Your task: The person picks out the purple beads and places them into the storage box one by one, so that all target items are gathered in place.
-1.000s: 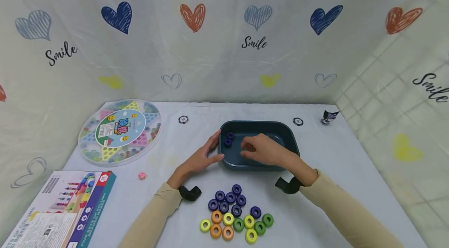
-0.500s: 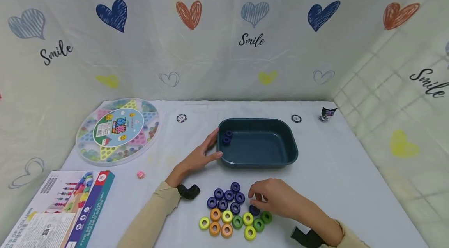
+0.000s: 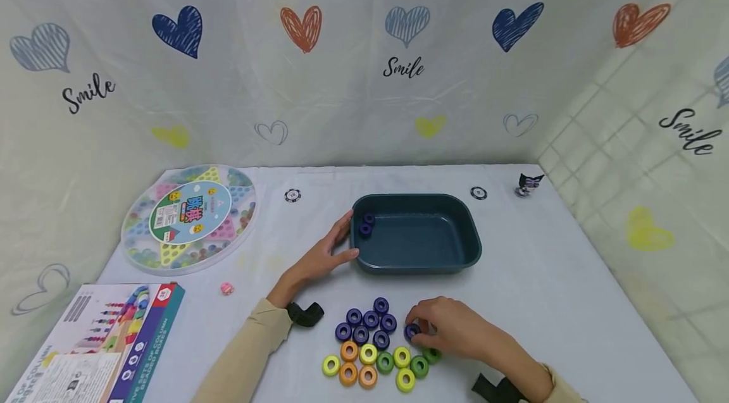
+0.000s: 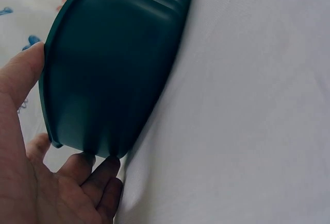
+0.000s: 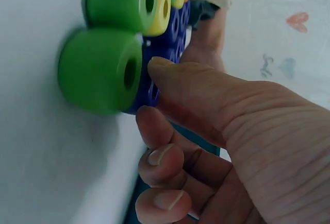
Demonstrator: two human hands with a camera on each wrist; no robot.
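Observation:
My right hand has thumb and index finger on either side of a dark blue ring-shaped bead at the right of the bead group. The right wrist view shows the thumb tip on this blue bead, beside a green bead. My left hand rests against the left end of a dark teal basin, thumb and fingers spread along its wall. In the left wrist view these fingers touch the basin's outside. Two dark blue beads lie inside the basin, at its left.
Several blue, orange, yellow and green beads cluster in front of the basin. Left stand a round Chinese checkers set and a printed box. A pink trinket, two chips and a small figurine lie around.
My right hand has come out of the basin towards me, down to the beads, and now pinches a blue one. My left hand has stayed at the basin's left end.

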